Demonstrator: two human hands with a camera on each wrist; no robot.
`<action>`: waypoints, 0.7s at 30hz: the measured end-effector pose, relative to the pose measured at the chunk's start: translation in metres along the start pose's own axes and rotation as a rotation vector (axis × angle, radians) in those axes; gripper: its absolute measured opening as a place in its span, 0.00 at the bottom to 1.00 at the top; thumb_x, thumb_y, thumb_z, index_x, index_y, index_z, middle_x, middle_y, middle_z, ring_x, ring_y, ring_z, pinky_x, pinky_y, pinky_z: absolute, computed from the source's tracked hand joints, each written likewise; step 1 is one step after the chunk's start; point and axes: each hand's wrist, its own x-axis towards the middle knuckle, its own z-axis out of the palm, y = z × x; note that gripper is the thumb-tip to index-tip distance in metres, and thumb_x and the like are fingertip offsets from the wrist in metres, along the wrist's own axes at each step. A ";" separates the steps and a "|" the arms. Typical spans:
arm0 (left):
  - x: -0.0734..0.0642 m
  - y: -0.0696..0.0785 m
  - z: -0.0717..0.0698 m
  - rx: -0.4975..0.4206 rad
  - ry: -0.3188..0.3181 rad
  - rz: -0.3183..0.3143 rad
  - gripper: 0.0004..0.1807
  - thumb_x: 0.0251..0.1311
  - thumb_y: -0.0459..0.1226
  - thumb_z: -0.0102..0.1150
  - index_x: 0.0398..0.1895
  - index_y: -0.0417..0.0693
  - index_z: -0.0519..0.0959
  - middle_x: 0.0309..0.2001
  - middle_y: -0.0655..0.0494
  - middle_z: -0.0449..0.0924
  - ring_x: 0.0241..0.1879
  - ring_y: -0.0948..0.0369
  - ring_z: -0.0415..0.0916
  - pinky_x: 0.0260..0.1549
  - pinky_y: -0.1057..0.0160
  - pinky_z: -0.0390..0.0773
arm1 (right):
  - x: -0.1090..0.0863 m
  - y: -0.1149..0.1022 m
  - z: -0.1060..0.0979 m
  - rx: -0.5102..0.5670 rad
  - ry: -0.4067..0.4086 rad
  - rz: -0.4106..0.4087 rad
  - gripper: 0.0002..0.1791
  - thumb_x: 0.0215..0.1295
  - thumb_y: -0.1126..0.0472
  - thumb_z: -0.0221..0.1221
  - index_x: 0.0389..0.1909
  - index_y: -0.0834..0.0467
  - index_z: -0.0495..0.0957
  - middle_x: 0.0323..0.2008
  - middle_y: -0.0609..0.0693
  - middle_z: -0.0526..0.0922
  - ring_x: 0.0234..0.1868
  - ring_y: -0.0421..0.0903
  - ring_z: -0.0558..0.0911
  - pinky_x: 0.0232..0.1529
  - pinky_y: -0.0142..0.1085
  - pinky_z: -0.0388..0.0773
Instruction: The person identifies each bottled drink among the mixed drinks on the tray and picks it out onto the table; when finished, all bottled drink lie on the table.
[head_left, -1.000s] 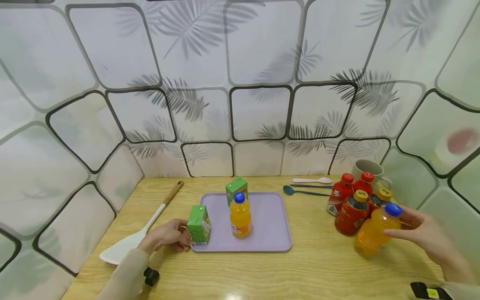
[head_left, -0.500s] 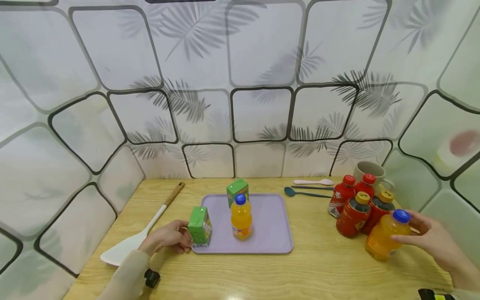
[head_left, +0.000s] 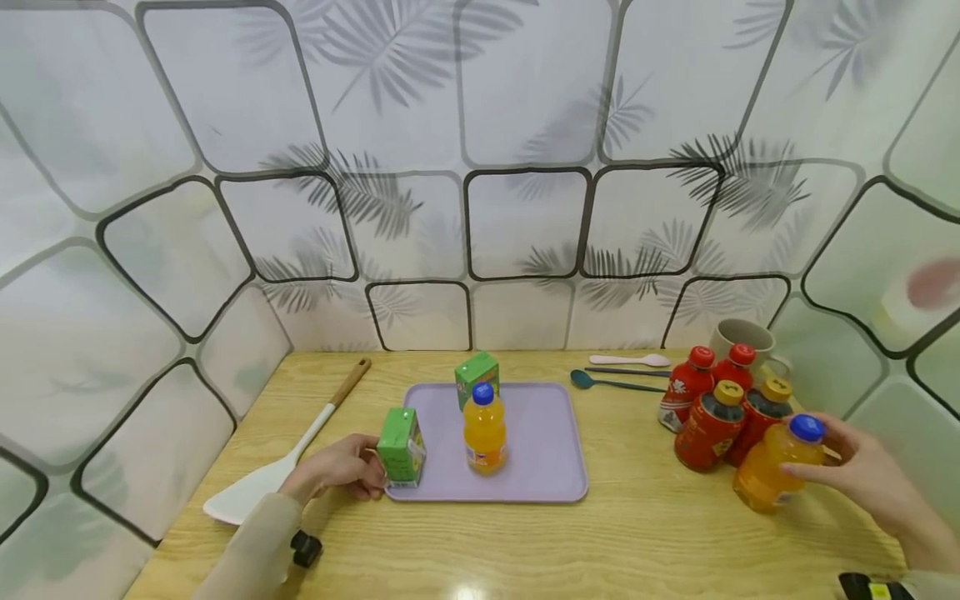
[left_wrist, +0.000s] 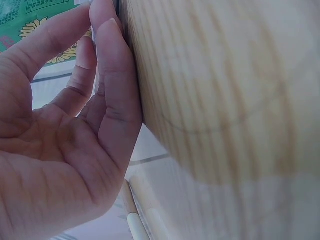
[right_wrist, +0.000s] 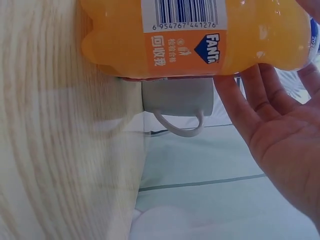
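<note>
In the head view, my right hand grips an orange soda bottle with a blue cap around its upper part. Its Fanta label shows in the right wrist view, the base close to the tabletop. My left hand rests on the table, bent fingers right at a green drink carton and the tray's left front corner; I cannot tell whether they pinch either. The carton stands upright on the lilac tray. Another orange soda bottle and a second green carton stand on the tray too.
Left of the tray lies a white spatula with a wooden handle. Two red-capped bottles and two yellow-capped bottles cluster beside the held bottle, a grey mug behind. A pink spoon and teal spoon lie at the back.
My right hand has moved the orange soda bottle slightly right and it has come to a near stop beside the yellow-capped bottles. The left hand has stayed by the carton.
</note>
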 end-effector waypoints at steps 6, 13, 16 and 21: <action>0.000 0.000 0.001 -0.005 0.003 -0.008 0.33 0.54 0.26 0.63 0.65 0.32 0.65 0.34 0.47 0.79 0.27 0.58 0.81 0.28 0.62 0.84 | -0.001 0.001 0.002 0.003 0.019 -0.007 0.28 0.62 0.68 0.63 0.60 0.43 0.70 0.44 0.17 0.71 0.41 0.20 0.74 0.35 0.25 0.79; -0.001 0.001 0.001 -0.017 0.002 -0.017 0.33 0.54 0.26 0.62 0.65 0.32 0.65 0.34 0.47 0.79 0.27 0.58 0.82 0.28 0.62 0.84 | -0.001 0.003 0.002 -0.027 0.024 0.002 0.29 0.64 0.66 0.63 0.64 0.48 0.68 0.44 0.16 0.70 0.41 0.20 0.73 0.35 0.25 0.79; -0.001 0.001 0.001 -0.022 -0.002 -0.011 0.33 0.53 0.25 0.61 0.65 0.31 0.64 0.34 0.47 0.79 0.27 0.58 0.81 0.27 0.62 0.84 | -0.001 0.004 0.002 -0.032 0.032 -0.012 0.29 0.63 0.67 0.64 0.64 0.50 0.68 0.45 0.17 0.70 0.42 0.20 0.74 0.35 0.25 0.79; 0.000 0.000 0.000 -0.025 -0.014 0.002 0.33 0.54 0.26 0.62 0.65 0.31 0.65 0.33 0.48 0.79 0.27 0.59 0.81 0.27 0.62 0.84 | -0.001 0.004 0.003 -0.019 0.038 -0.033 0.29 0.62 0.68 0.63 0.63 0.49 0.68 0.45 0.18 0.71 0.42 0.21 0.74 0.35 0.25 0.79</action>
